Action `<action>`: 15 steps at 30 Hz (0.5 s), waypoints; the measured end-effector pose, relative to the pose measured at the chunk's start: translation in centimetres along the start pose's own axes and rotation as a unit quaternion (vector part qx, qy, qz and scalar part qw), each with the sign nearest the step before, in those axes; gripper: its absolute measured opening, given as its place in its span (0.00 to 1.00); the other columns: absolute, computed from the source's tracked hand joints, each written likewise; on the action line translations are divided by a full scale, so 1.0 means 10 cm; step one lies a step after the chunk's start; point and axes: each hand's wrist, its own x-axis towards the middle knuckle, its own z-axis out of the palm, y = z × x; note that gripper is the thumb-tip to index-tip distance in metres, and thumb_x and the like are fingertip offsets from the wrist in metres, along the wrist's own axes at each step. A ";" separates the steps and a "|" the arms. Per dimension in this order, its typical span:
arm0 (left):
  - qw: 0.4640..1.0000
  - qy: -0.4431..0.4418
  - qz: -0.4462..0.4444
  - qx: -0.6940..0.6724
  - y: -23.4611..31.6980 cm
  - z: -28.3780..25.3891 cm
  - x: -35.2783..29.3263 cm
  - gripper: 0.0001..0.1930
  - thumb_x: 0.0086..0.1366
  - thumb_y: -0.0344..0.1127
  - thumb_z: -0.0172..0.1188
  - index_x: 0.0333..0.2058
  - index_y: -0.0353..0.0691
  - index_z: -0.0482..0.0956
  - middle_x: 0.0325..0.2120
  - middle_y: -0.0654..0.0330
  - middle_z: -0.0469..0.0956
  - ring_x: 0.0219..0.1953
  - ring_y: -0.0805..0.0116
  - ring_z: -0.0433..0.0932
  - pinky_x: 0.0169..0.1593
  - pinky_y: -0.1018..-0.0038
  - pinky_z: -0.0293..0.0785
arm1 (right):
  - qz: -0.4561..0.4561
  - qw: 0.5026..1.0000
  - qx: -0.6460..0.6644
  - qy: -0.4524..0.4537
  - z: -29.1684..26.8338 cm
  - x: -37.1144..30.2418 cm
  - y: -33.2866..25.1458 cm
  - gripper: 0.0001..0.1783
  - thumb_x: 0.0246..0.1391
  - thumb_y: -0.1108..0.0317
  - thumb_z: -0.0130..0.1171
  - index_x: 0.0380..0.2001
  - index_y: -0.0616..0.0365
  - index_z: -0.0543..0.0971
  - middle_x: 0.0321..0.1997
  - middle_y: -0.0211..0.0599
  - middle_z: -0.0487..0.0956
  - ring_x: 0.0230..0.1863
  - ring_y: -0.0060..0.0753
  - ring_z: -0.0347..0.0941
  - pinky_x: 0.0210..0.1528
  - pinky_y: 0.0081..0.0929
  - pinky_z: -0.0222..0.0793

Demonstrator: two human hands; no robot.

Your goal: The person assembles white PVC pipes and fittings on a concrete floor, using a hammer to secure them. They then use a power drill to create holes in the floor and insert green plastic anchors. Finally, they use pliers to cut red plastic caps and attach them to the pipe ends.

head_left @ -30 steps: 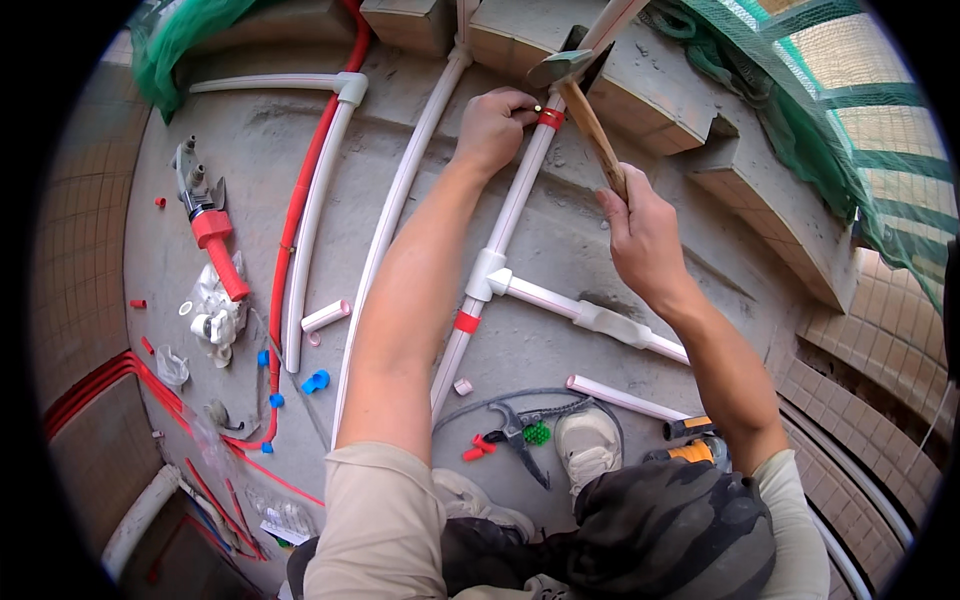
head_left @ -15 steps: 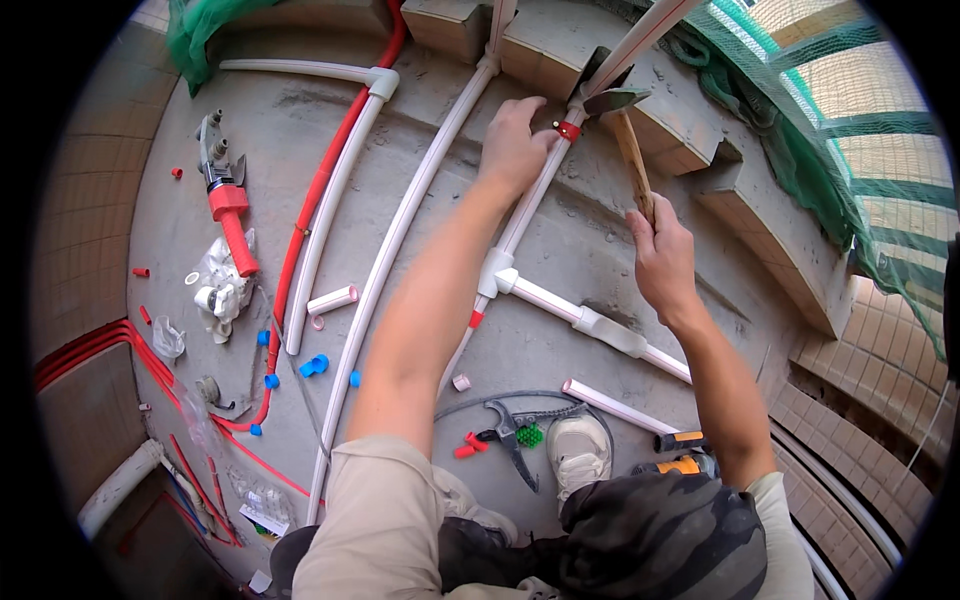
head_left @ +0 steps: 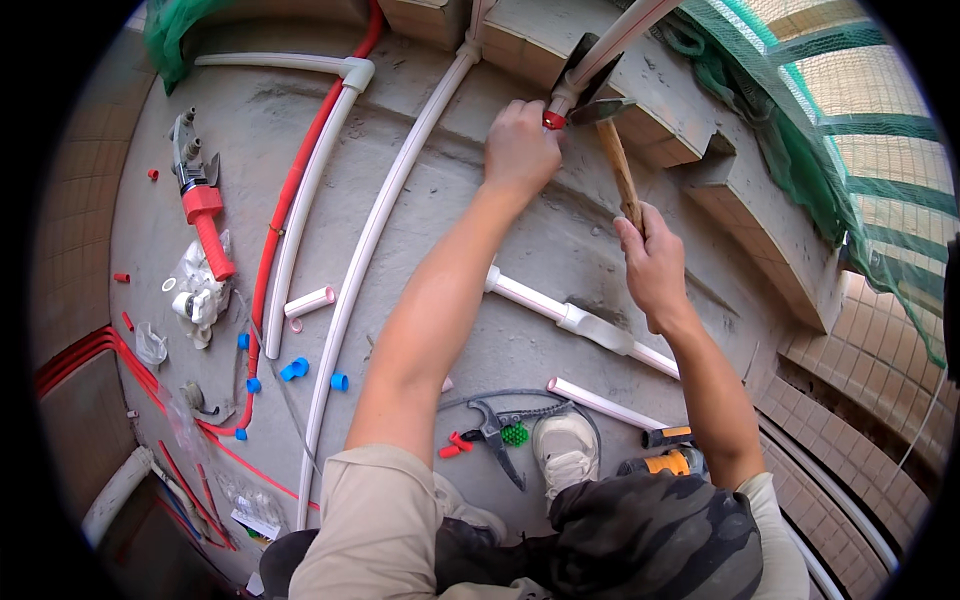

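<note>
1. Wooden-handled hammer [head_left: 618, 160] is sitting in my right hand [head_left: 655, 268]; I am wrapping those fingers fully around the lower handle, with the metal head up beside the red pipe clip [head_left: 553, 120].
2. I am pinching that clip with my left hand [head_left: 519, 150], fingers curled closed on it, against the white pipe [head_left: 610, 45] that is crossing the concrete step [head_left: 660, 110].
3. Red-handled pipe welding tool [head_left: 200, 205] is lying well apart to my left, and black pipe cutters [head_left: 495, 430] are resting near my shoe [head_left: 565, 450].
</note>
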 end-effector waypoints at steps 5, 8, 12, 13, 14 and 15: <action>0.997 0.029 -0.069 -0.038 0.01 0.09 0.08 0.13 0.54 0.36 0.75 0.36 0.34 0.88 0.33 0.47 0.85 0.39 0.46 0.83 0.46 0.56 0.77 | 0.035 0.999 0.009 -0.025 -0.03 -0.02 0.07 0.18 0.69 0.62 0.59 0.53 0.65 0.77 0.25 0.47 0.74 0.26 0.40 0.68 0.35 0.38 0.69; 0.996 0.035 -0.069 -0.033 0.00 0.12 0.08 0.12 0.56 0.35 0.72 0.37 0.34 0.87 0.35 0.46 0.84 0.40 0.43 0.83 0.46 0.54 0.77 | 0.035 0.998 0.025 -0.036 0.01 0.02 0.07 0.18 0.70 0.61 0.58 0.52 0.65 0.77 0.25 0.47 0.74 0.26 0.41 0.68 0.34 0.38 0.68; 0.994 0.022 -0.104 -0.013 0.12 0.18 0.08 0.14 0.58 0.33 0.69 0.42 0.35 0.84 0.39 0.44 0.81 0.43 0.41 0.81 0.49 0.51 0.77 | 0.028 0.999 0.037 -0.027 0.04 0.10 -0.01 0.17 0.71 0.60 0.57 0.50 0.65 0.76 0.25 0.47 0.75 0.26 0.41 0.67 0.34 0.38 0.67; 0.997 0.014 -0.078 -0.020 0.10 0.17 0.08 0.14 0.58 0.32 0.69 0.43 0.36 0.84 0.41 0.45 0.80 0.45 0.41 0.80 0.49 0.51 0.77 | 0.025 0.999 0.039 -0.026 0.03 0.14 -0.06 0.17 0.71 0.60 0.57 0.50 0.65 0.76 0.25 0.47 0.75 0.26 0.41 0.67 0.34 0.38 0.67; 0.998 0.006 -0.053 -0.028 0.08 0.17 0.08 0.14 0.59 0.32 0.68 0.44 0.37 0.83 0.43 0.46 0.79 0.46 0.42 0.80 0.49 0.51 0.76 | 0.022 0.999 0.041 -0.025 0.02 0.18 -0.12 0.17 0.71 0.60 0.57 0.49 0.65 0.76 0.25 0.47 0.75 0.26 0.40 0.67 0.34 0.38 0.67; 0.999 -0.003 -0.028 -0.036 0.06 0.16 0.07 0.14 0.59 0.31 0.67 0.45 0.39 0.82 0.44 0.48 0.79 0.48 0.43 0.79 0.50 0.51 0.76 | 0.019 0.999 0.044 -0.024 0.01 0.20 -0.18 0.16 0.71 0.60 0.57 0.49 0.65 0.76 0.25 0.47 0.75 0.26 0.40 0.67 0.34 0.38 0.67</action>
